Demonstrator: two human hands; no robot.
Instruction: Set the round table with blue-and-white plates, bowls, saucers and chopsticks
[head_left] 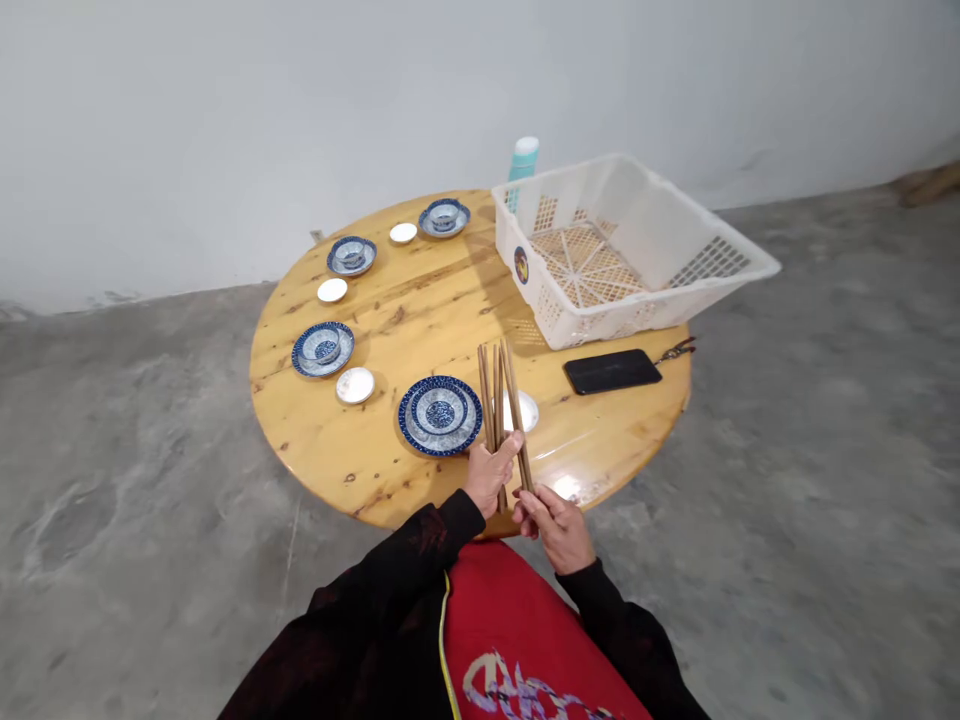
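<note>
My left hand (pixel 493 471) is closed round several brown wooden chopsticks (pixel 491 395) that point away from me over the near edge of the table. Close beside it, my right hand (pixel 556 525) pinches the lower ends of chopsticks (pixel 514 400) on the right side of the bunch; how many it grips I cannot tell. A blue-patterned plate with a bowl on it (pixel 440 416) stands just left of the chopsticks. Partly hidden behind them lies a small white dish (pixel 528 412).
Blue-patterned place settings (pixel 322 349) and small white dishes (pixel 355 385) line the left side of the round wooden table (pixel 420 315). At right are a large white plastic basket (pixel 551 310), a black phone (pixel 613 371) and keys (pixel 677 350). A turquoise bottle (pixel 523 160) stands behind the basket.
</note>
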